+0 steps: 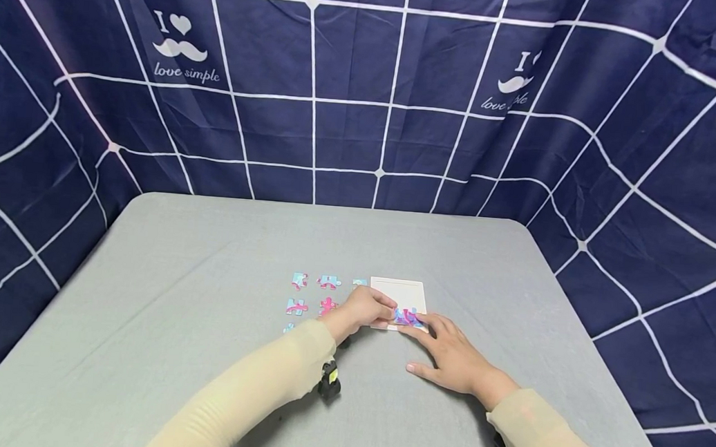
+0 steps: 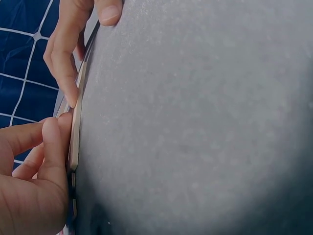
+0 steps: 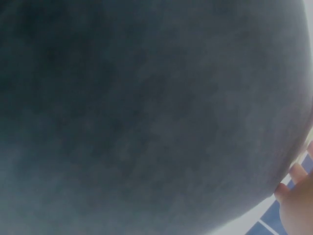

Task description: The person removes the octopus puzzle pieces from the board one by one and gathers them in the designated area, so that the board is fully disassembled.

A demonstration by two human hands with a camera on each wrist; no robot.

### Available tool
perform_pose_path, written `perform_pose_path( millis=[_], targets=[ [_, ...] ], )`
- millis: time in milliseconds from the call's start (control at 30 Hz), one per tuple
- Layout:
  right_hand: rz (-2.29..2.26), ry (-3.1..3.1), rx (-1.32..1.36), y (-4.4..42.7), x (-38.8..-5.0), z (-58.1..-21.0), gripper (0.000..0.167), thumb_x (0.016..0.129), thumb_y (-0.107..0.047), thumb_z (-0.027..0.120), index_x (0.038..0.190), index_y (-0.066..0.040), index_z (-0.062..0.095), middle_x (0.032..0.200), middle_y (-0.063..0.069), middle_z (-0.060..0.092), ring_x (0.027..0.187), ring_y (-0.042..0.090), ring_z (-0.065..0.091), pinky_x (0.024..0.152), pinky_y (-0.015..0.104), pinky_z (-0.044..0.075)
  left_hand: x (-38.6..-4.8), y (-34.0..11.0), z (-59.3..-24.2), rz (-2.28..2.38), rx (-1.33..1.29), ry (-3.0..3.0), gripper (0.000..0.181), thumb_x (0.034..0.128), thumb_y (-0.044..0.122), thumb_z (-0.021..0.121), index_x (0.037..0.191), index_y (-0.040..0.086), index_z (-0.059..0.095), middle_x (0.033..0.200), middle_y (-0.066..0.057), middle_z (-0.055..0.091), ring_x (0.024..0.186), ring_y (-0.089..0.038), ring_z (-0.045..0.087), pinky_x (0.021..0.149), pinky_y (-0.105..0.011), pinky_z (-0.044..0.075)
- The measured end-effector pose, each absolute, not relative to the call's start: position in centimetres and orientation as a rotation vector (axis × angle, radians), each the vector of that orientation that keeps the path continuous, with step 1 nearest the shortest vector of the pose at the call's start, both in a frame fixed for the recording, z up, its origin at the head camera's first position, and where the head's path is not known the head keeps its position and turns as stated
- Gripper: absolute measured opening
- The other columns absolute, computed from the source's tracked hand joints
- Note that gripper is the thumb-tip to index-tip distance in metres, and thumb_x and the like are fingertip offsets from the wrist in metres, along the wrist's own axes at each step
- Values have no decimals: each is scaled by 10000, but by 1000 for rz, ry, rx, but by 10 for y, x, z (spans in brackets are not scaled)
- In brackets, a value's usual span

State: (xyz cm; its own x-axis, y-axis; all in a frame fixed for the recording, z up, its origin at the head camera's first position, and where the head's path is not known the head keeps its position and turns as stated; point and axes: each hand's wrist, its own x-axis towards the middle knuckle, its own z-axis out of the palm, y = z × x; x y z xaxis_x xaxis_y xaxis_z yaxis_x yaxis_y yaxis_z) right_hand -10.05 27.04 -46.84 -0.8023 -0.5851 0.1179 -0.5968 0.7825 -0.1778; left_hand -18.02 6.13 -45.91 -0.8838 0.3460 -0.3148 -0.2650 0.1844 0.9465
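Observation:
A white puzzle tray (image 1: 398,289) lies on the table, with joined pink, blue and purple puzzle pieces (image 1: 409,316) along its near side. My left hand (image 1: 364,308) reaches over the tray's near left corner, its thumb and curled fingers pinching at the left end of those pieces; the puzzle piece there is mostly hidden. In the left wrist view the left hand (image 2: 36,171) is close against the tray's thin edge (image 2: 77,127). My right hand (image 1: 455,355) rests its extended fingers on the tray's near right corner, its thumb apart on the table.
Several loose pink and light-blue puzzle pieces (image 1: 297,307) lie in rows left of the tray, some partly covered by the left arm. The grey table (image 1: 203,296) meets a dark blue curtain (image 1: 352,133) with white lines at the back and sides.

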Motion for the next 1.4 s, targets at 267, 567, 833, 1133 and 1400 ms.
perform_pose_path(
  millis=[267,567,833,1133,1400],
  targets=[
    [317,-2910,969,269,-100,-466,630,889,-522,603,1434,-263,423,1383,171,387,1267,378,352,1018,587,318,-179,53,-455,1749,85,1971,177,811,-68,697,985,-41,711,744,-74,661,600,-90,607,603,-224,570],
    [323,-2974,919,270,-101,-466,650,885,-573,572,1438,-269,417,1415,156,359,1290,373,322,1026,585,314,-179,38,-452,1746,79,1948,196,815,-52,700,1009,-31,706,794,-100,675,656,-129,645,622,-235,573],
    [325,-2965,937,272,-103,-467,646,879,-566,588,1440,-294,417,1425,136,355,1293,343,328,1048,560,299,-176,25,-448,1757,115,1908,209,818,-56,695,1026,-48,693,823,-104,674,698,-142,653,655,-255,578],
    [328,-2978,942,271,-104,-461,637,883,-585,564,1434,-297,424,1429,129,358,1297,341,328,1049,556,301,-170,1,-440,1722,134,1898,240,841,-47,675,1081,-60,671,864,-96,693,752,-154,676,663,-257,578],
    [331,-2985,941,271,-104,-456,640,882,-584,567,1432,-285,431,1424,133,363,1301,344,325,1050,556,301,-167,-21,-433,1713,120,1879,266,853,-48,657,1118,-73,652,913,-117,700,771,-155,674,680,-262,578]
  ],
)
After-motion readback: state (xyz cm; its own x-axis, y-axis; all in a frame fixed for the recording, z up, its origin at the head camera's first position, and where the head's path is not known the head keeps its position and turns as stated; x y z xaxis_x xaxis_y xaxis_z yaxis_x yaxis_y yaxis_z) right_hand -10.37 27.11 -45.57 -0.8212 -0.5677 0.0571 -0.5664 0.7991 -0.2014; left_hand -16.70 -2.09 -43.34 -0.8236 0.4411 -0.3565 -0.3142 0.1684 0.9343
